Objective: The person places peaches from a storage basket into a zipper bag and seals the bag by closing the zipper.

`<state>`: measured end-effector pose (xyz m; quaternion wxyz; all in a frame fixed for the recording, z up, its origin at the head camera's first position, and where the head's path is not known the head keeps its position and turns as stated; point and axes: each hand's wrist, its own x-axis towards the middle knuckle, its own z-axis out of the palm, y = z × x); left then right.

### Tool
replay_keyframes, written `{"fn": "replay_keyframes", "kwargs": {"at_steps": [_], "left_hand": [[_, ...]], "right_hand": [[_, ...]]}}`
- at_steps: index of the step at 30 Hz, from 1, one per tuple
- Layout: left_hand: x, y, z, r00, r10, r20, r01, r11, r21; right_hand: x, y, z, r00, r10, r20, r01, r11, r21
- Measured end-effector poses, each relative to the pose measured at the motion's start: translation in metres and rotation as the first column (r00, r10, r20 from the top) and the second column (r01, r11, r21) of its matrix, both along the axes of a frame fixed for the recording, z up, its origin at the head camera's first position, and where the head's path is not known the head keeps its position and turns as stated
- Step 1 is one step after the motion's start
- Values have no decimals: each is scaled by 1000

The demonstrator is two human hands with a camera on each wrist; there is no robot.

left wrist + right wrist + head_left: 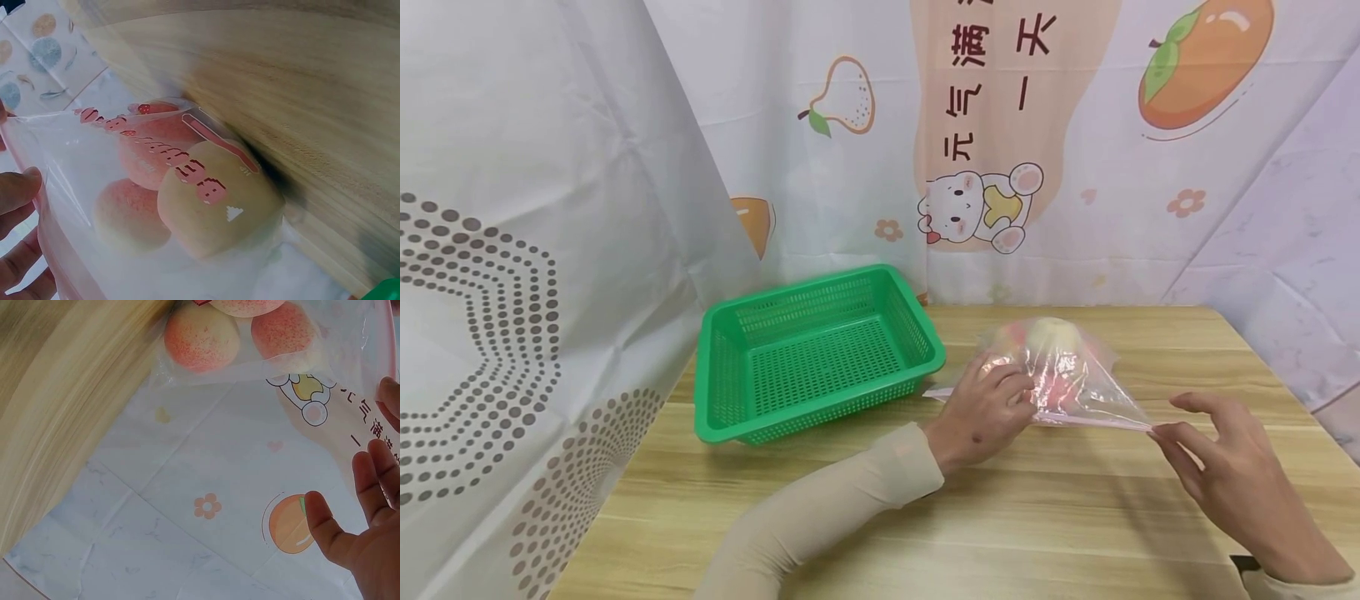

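Note:
A clear zip bag [1093, 387] with a pink seal strip lies on the table, red print on its plastic. Inside, the left wrist view shows a pale yellow fruit [219, 200] beside peaches [132, 215]; the right wrist view shows blushed peaches [201, 337] too. My left hand [983, 412] holds the seal edge near its left part, fingers bent over the strip. At the strip's right end, my right hand [1236, 475] pinches the corner between thumb and a finger, its other fingers spread away. The strip is stretched taut between both hands.
A green plastic basket [820, 421] with perforated sides stands left of the bag on the wooden table [1000, 533]. Printed curtain [850, 183] hangs behind the table, and a dotted white cloth [550, 275] hangs along the left side.

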<state>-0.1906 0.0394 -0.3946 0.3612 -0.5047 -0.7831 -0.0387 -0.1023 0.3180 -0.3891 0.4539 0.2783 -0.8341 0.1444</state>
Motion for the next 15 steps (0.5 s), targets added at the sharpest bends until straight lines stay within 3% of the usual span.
{"fn": "replay_keyframes", "kwargs": {"at_steps": [15], "left_hand": [[0,-7,0,999,35,30,-34,999,-20]], "right_hand": [[-1,3,-4,1000,-10,4,10,1000,-10]]}}
